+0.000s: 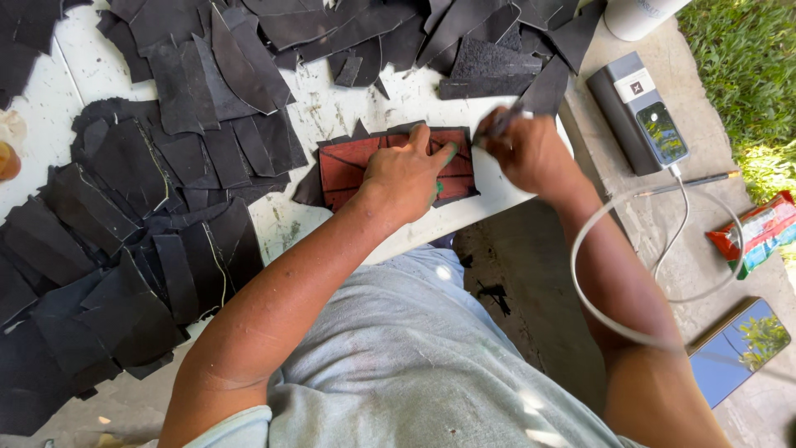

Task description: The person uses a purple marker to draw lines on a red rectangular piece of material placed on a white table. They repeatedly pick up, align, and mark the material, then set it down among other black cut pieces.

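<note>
Grey T-shirt cloth [414, 365] nearest the camera, two bare forearms reaching out over it. Left hand [406, 178] pressed flat, fingers spread, on a reddish-brown template [352, 162] marked with dark lines. Template lying on a black leather piece [311, 189] at the near edge of the white worktable [323, 108]. Right hand [524, 149] just beside, closed around a thin dark marking tool [502, 124], tip at the template's upper right corner. Heaps of black leather offcuts [124, 249] to the left and across the far side of the table. Off to the right on the concrete: a phone [738, 348], a grey power bank [634, 112] with white cable [630, 274], a red snack packet [759, 232], grass [746, 58] beyond.
</note>
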